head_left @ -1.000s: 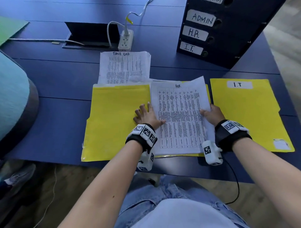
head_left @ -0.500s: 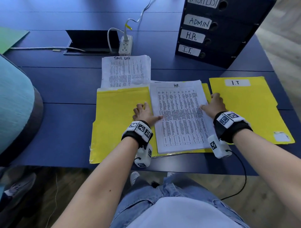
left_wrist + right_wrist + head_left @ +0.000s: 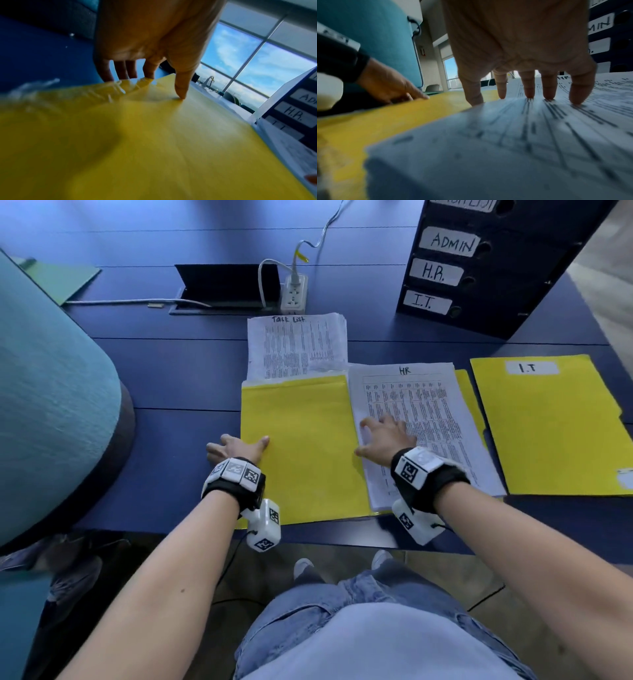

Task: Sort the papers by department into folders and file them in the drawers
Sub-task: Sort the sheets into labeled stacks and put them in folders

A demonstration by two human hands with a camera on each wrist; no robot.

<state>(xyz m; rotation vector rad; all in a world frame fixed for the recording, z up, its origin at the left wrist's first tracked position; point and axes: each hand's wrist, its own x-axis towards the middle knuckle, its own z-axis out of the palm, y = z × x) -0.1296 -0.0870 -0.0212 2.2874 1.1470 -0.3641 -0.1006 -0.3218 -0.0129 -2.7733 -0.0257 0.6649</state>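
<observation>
Both hands have shifted leftward since the earlier frames. Left hand (image 3: 236,447) pinches the open folder (image 3: 301,446) at its left edge, thumb on top, fingers beneath. Right hand (image 3: 383,436), fingers spread, presses flat on the HR papers (image 3: 428,405) lying in the folder's right half. Closed I.T folder (image 3: 548,426) lies rightward on the worktop (image 3: 171,440); labelled drawers (image 3: 479,261) stand behind.

The top label of the drawer unit (image 3: 507,268) is cut off by the head view's upper edge. The I.T folder (image 3: 548,426) runs off the right edge. The print on the HR papers (image 3: 428,419) is too small to read. The left hand (image 3: 150,33) hides its fingertips behind the lifted open folder (image 3: 154,135) edge.
</observation>
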